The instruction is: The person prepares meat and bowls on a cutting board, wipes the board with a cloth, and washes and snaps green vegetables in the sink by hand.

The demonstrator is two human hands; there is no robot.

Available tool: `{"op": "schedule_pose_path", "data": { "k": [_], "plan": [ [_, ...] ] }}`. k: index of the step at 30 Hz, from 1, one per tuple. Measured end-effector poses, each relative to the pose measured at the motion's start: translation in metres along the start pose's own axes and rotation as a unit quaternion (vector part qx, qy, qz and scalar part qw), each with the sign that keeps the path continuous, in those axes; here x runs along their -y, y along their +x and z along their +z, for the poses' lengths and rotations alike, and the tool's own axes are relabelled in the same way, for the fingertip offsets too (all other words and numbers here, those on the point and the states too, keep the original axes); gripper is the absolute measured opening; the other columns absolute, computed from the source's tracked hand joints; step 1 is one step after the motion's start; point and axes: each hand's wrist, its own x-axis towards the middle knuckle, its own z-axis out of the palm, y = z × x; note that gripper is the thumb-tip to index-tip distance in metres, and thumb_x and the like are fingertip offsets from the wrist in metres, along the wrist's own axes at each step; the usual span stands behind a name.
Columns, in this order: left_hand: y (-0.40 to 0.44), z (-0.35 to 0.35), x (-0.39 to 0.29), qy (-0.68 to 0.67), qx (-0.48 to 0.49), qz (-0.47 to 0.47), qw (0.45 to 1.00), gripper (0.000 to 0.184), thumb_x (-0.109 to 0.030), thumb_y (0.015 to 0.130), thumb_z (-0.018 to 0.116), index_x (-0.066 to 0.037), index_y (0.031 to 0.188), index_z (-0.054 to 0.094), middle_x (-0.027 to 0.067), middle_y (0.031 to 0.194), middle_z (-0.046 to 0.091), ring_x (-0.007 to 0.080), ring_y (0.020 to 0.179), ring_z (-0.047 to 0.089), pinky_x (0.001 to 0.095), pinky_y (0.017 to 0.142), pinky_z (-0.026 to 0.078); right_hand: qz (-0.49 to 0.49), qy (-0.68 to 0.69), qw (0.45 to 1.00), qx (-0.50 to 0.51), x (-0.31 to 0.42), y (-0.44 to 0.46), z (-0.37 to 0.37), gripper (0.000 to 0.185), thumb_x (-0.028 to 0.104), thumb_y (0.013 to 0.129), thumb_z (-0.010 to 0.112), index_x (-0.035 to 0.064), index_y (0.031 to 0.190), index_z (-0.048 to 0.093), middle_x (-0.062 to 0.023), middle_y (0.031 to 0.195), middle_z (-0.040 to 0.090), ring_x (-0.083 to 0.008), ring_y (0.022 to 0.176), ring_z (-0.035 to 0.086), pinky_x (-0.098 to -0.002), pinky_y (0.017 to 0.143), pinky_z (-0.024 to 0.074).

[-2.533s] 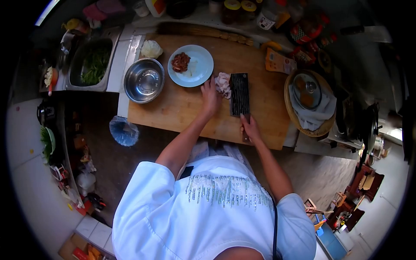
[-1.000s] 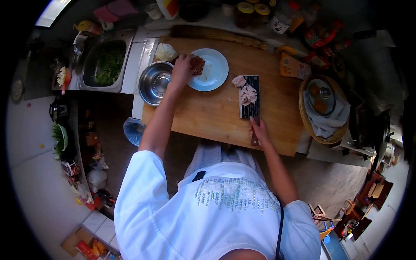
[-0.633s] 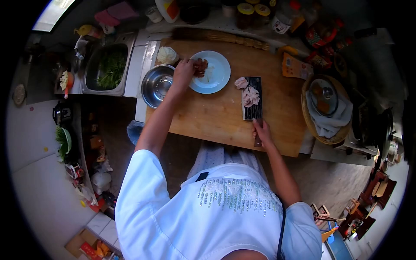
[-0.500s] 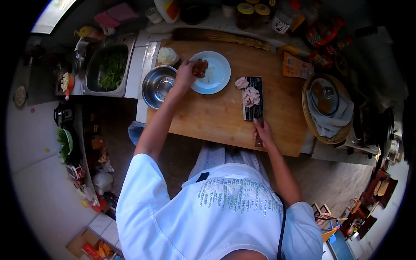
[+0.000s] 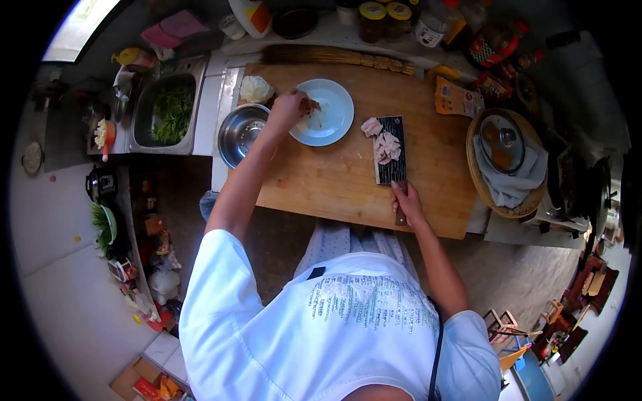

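My left hand [image 5: 289, 110] is closed over the left side of a pale blue-white plate [image 5: 338, 110], its fingers around a dark reddish-brown food piece [image 5: 308, 105] that is mostly hidden. A few small bits lie on the plate. My right hand [image 5: 406, 200] grips the handle of a cleaver [image 5: 394, 172] with a dark patterned blade, flat over the wooden cutting board [image 5: 321, 180]. Pale pink meat pieces [image 5: 386, 148] rest on the blade and beside its left edge. A metal bowl [image 5: 231, 137] sits under my left forearm, with a whitish vegetable head [image 5: 255, 89] behind it.
At left, a sink [image 5: 190, 110] holds leafy greens [image 5: 171, 117]. A woven basket [image 5: 476, 170] with a cloth and a glass lid [image 5: 501, 142] stands at right. A straw brush [image 5: 334, 57] lies along the back, before jars and bottles; an orange packet [image 5: 457, 98] lies back right.
The brown piece has dropped slightly toward the plate's left side and shows less between my left fingers. My right hand keeps its grip on the cleaver. The whole view has shifted slightly.
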Motion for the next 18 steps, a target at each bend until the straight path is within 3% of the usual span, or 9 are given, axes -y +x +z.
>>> {"op": "schedule_pose_path", "data": {
  "k": [1,2,4,7,11,13,14,16,18],
  "plan": [
    [-0.002,-0.007,-0.011,-0.051,0.016,-0.064,0.996,0.028,-0.002,0.071,0.062,-0.003,0.099,0.061,0.0164,0.111,0.056,0.0341,0.090,0.059,0.0386,0.079,0.049,0.000,0.004,1.000,0.002,0.000,0.000,0.000,0.024,0.026,0.088,0.059,0.0085,0.080,0.046,0.0006,0.060,0.048,-0.0070,0.043,0.045,-0.0231,0.040,0.0390],
    [-0.005,-0.001,-0.006,-0.050,0.018,-0.063,0.997,0.028,-0.002,0.071,0.062,-0.003,0.099,0.061,0.0164,0.111,0.056,0.0341,0.090,0.059,0.0386,0.079,0.049,0.000,0.007,1.000,0.000,-0.001,0.000,0.000,0.024,0.026,0.088,0.059,0.0085,0.080,0.046,0.0006,0.060,0.048,-0.0070,0.043,0.045,-0.0231,0.040,0.0390],
    [-0.013,0.013,0.008,0.098,-0.046,0.063,0.992,0.031,0.000,0.070,0.063,-0.003,0.100,0.061,0.0171,0.111,0.055,0.0337,0.097,0.057,0.0394,0.083,0.047,-0.003,0.002,1.000,0.001,0.000,-0.001,0.000,0.025,0.027,0.088,0.059,0.0084,0.080,0.046,0.0006,0.060,0.048,-0.0069,0.043,0.045,-0.0229,0.040,0.0392],
    [-0.018,0.009,0.000,0.119,-0.053,0.078,0.988,0.035,0.000,0.069,0.064,-0.004,0.103,0.060,0.0164,0.110,0.056,0.0338,0.100,0.055,0.0396,0.085,0.046,-0.003,-0.006,1.000,-0.003,0.001,-0.001,0.001,0.025,0.028,0.088,0.060,0.0084,0.080,0.046,0.0007,0.059,0.048,-0.0068,0.043,0.045,-0.0228,0.040,0.0396],
    [-0.013,-0.003,-0.013,0.167,-0.068,0.056,0.982,0.040,0.000,0.068,0.065,-0.006,0.107,0.060,0.0163,0.109,0.055,0.0340,0.096,0.056,0.0390,0.085,0.046,0.003,-0.012,1.000,-0.012,0.004,-0.002,0.002,0.026,0.029,0.087,0.061,0.0086,0.080,0.046,0.0009,0.059,0.048,-0.0067,0.044,0.046,-0.0228,0.040,0.0399],
    [-0.006,0.004,0.004,0.159,0.022,0.041,0.986,0.042,-0.002,0.068,0.065,-0.009,0.108,0.060,0.0162,0.109,0.055,0.0342,0.094,0.056,0.0385,0.083,0.047,-0.003,-0.019,1.000,-0.011,0.002,-0.001,0.001,0.026,0.029,0.087,0.061,0.0086,0.080,0.046,0.0011,0.059,0.048,-0.0066,0.044,0.045,-0.0230,0.040,0.0401],
    [-0.007,0.009,0.008,0.159,0.021,0.041,0.986,0.042,-0.002,0.068,0.065,-0.009,0.108,0.060,0.0162,0.109,0.055,0.0342,0.094,0.056,0.0385,0.083,0.047,-0.004,-0.019,1.000,-0.011,0.002,-0.001,0.001,0.026,0.029,0.087,0.061,0.0086,0.080,0.046,0.0011,0.059,0.048,-0.0066,0.044,0.045,-0.0230,0.040,0.0401],
    [-0.007,0.015,0.007,0.033,-0.009,-0.006,0.999,0.021,-0.010,0.075,0.059,-0.010,0.095,0.065,0.0119,0.095,0.057,0.0316,0.083,0.058,0.0371,0.072,0.050,0.004,-0.005,1.000,-0.014,0.003,-0.003,0.002,0.026,0.029,0.087,0.061,0.0088,0.080,0.046,0.0013,0.059,0.048,-0.0064,0.044,0.045,-0.0230,0.040,0.0401],
    [-0.011,0.018,0.002,0.072,-0.046,0.018,0.996,0.019,-0.012,0.075,0.059,-0.011,0.092,0.066,0.0112,0.094,0.057,0.0308,0.084,0.057,0.0363,0.071,0.050,0.002,-0.004,1.000,-0.010,0.003,-0.002,0.001,0.026,0.029,0.087,0.061,0.0089,0.080,0.046,0.0014,0.059,0.048,-0.0064,0.044,0.045,-0.0230,0.040,0.0400]
  ]
}}
